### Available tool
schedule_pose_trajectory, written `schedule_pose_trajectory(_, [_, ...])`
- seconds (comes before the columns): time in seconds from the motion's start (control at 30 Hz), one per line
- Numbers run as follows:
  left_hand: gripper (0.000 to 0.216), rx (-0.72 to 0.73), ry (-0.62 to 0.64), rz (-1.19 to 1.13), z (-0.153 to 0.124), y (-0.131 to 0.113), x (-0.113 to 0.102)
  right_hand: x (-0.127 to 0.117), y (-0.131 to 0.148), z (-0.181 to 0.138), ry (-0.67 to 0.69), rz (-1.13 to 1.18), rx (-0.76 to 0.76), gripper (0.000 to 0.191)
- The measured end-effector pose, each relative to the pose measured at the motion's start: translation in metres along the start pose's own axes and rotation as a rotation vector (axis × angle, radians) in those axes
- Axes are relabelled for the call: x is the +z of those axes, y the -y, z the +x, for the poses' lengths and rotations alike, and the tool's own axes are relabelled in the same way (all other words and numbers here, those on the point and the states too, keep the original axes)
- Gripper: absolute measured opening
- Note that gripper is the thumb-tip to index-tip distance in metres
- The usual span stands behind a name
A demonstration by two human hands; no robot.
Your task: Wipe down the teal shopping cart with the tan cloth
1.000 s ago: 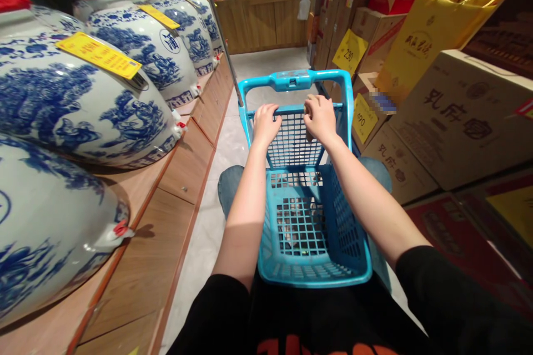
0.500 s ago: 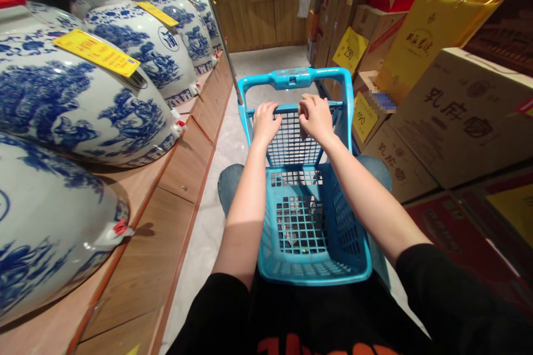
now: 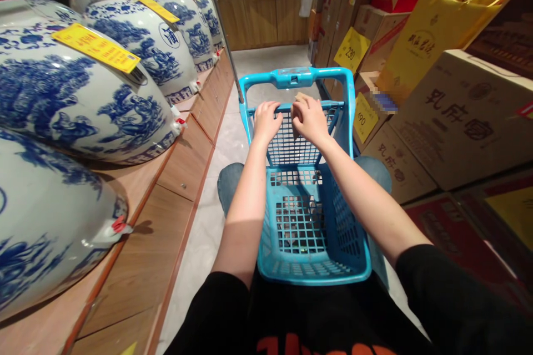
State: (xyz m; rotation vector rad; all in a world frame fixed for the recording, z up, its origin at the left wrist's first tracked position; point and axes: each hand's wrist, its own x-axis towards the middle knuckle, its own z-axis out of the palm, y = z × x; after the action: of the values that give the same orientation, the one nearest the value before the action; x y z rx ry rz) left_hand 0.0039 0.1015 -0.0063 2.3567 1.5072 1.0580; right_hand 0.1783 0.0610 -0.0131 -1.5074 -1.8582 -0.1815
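Observation:
A blue plastic shopping basket (image 3: 270,222) with a grid floor and a raised handle stands between my knees. My left hand (image 3: 267,122) is on the left part of its far rim, with the fingers curled over the edge and the thumb on the near side. On the same rim, to the right, my right hand (image 3: 310,121) is closed around a thin brownish cloth (image 3: 296,132). The cloth sticks out above the fingers and hangs down against the mesh wall. The fingertips of both hands are partly hidden behind the rim.
On the left, large blue-and-white jars (image 3: 79,89) with red cloth tops stand on a wooden cabinet (image 3: 179,177). Cardboard boxes (image 3: 458,116) and a yellow bag (image 3: 425,44) are stacked at right. A thin metal pole (image 3: 222,28) rises beyond the basket's left corner.
My right hand has slid a little to the left along the rim with the cloth. My left hand and the basket have hardly moved.

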Motion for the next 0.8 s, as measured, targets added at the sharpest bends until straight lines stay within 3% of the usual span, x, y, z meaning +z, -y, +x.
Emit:
schedule_pose_trajectory(0.1, [0.04, 0.006, -0.005, -0.011, 0.0, 0.001, 0.0, -0.001, 0.006, 0.001, 0.02, -0.006, -0.005, 0.041])
schedule_pose_trajectory(0.3, [0.04, -0.007, 0.011, 0.01, -0.001, -0.002, -0.001, -0.013, -0.017, 0.003, -0.08, -0.023, 0.179, 0.027])
schedule_pose_trajectory(0.5, [0.041, -0.006, 0.014, 0.0, 0.0, -0.001, -0.001, -0.011, -0.014, 0.001, -0.039, -0.028, 0.123, 0.029])
schedule_pose_trajectory(0.67, [0.041, -0.003, 0.014, -0.027, 0.0, 0.001, -0.001, -0.018, -0.015, 0.002, -0.039, 0.034, 0.163, 0.026])
schedule_pose_trajectory(0.8, [0.041, -0.014, 0.011, -0.016, 0.0, 0.001, 0.0, -0.026, -0.023, 0.005, -0.2, 0.054, 0.204, 0.035])
